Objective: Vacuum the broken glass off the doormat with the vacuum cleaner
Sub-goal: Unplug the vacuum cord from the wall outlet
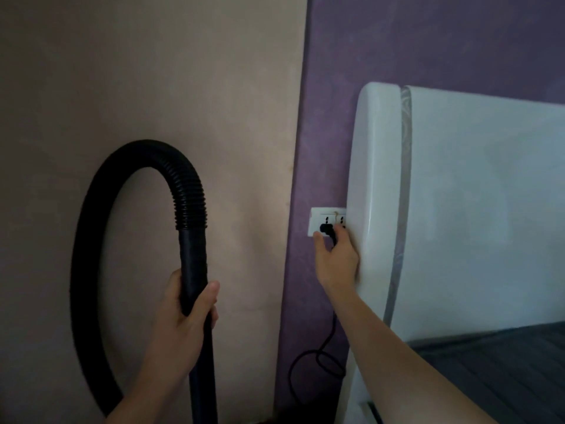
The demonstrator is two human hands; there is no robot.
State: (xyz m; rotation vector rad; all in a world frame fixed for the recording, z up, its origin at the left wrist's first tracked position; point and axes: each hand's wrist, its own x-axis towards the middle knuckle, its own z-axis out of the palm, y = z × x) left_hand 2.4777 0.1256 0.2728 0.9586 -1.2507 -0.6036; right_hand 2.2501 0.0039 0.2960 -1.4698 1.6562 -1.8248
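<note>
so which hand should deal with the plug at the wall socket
Right. The right hand holds the plug at the wall socket, while the left hand grips the vacuum tube.

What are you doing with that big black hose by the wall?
A person is setting up to vacuum. The left hand grips the black tube just below the ribbed hose. The right hand pinches the black plug at the white wall socket, next to a white headboard. Its cord hangs down the purple wall. No doormat or glass shows here.

white headboard (458, 194) R | purple wall (428, 41) behind | beige wall (153, 71) L
</note>
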